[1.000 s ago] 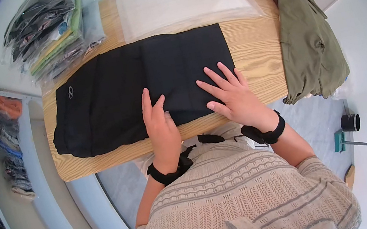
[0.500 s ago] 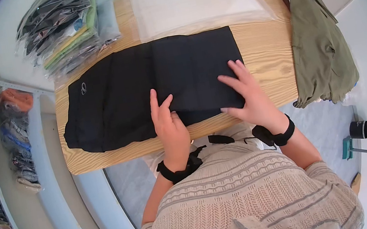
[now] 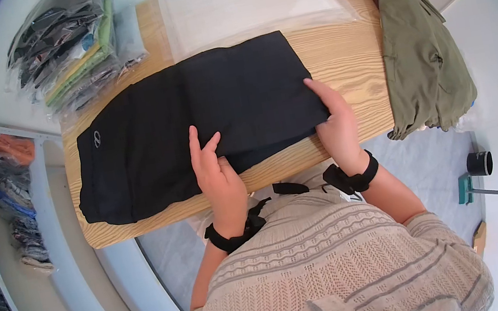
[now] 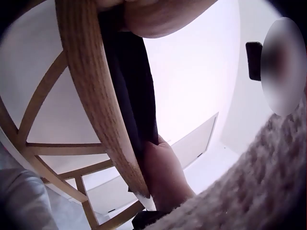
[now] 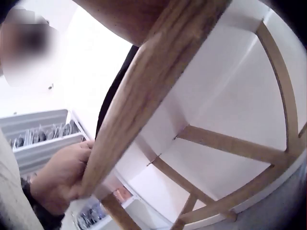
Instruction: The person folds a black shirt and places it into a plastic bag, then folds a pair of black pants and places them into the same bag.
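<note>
Black folded trousers (image 3: 245, 90) lie across the wooden table, a small pale logo near their left end. My left hand (image 3: 219, 180) rests at their front edge, its fingers straight over the cloth. At the right end, my right hand (image 3: 340, 130) grips the edge of the fabric; one finger lies along the border and the others are hidden by the cloth. In the left wrist view, the dark trousers (image 4: 136, 86) show above the table edge, with the right hand (image 4: 165, 170) at their far end.
Clear plastic bags (image 3: 249, 0) lie flat at the table's back. A stack of bagged clothes (image 3: 69, 47) stands back left. Olive trousers (image 3: 420, 54) hang over the right end of the table (image 3: 356, 85). Shelves (image 3: 64, 232) with bagged garments stand at left.
My right hand has gone from lying spread on the trousers to gripping their right edge, and that end has shifted slightly askew. The left hand stays at the front edge.
</note>
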Motion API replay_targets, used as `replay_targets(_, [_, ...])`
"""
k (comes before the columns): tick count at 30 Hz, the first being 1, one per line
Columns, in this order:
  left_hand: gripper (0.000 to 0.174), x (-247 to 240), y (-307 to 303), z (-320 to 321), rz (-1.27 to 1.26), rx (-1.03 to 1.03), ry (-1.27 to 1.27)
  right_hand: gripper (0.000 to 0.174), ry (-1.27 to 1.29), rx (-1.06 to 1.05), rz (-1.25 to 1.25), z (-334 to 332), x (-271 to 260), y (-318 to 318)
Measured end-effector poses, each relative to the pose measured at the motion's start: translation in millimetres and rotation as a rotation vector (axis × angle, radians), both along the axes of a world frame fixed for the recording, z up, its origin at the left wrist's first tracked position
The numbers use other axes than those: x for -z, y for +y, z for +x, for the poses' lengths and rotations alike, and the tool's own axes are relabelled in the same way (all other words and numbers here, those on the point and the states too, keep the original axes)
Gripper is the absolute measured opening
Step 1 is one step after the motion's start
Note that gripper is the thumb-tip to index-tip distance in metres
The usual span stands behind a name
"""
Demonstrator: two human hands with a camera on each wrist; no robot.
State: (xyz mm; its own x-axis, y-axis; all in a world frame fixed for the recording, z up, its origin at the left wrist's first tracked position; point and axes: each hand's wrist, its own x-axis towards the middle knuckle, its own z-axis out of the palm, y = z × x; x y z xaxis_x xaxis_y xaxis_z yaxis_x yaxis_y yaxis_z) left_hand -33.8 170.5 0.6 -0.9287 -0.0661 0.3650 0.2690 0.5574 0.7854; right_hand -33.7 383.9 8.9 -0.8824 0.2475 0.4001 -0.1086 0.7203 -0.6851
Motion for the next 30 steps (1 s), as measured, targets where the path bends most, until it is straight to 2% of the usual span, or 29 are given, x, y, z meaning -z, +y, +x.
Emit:
replay_targets(2, [0.034,-0.7,-1.5,-0.5,-0.075,0.009,0.032,0.067,-0.068,-0.077,0.021,2.5,3.3,3.3])
replay_targets(4, [0.036,2.2,-2.1,-0.8,-0.064,0.008,0.023,0.076,0.021,-0.136,0.377,-1.5,8.9,4.2])
replay_targets(7, [0.040,-2.3,1.7,-0.3,-0.044,-0.002,0.012,0.080,-0.082,-0.230,0.427,-6.0,2.7,14.2])
replay_targets(13, [0.044,4.6,0.4,-1.1,-0.135,0.066,0.054,0.079,-0.199,-0.421,0.180,-1.9,-22.4,33.7])
replay_targets(14, [0.044,5.7,0.1,-1.8,-0.110,0.060,0.052,0.079,-0.200,-0.421,0.180,0.4,-19.9,39.8])
replay_targets(16, [0.044,6.2,-0.4,-1.4,-0.087,0.045,0.044,0.074,-0.071,-0.571,0.388,3.9,-13.5,47.9])
replay_targets(23, [0.040,10.3,0.3,-0.4,-0.074,0.019,0.034,0.058,-0.143,-0.524,0.441,18.0,-22.0,28.8])
replay_targets(25, [0.039,9.1,0.6,-2.5,-0.086,0.018,0.038,0.057,-0.280,-0.483,0.639,20.6,-40.5,26.9])
replay_targets(28, [0.034,6.4,2.1,-1.4,-0.132,0.066,0.028,0.054,-0.140,-0.526,0.513,12.5,-65.8,0.2])
replay_targets(30, [0.036,9.6,1.1,-1.1,-0.162,0.077,0.034,0.051,-0.100,-0.569,0.404,2.2,-50.9,-27.5])
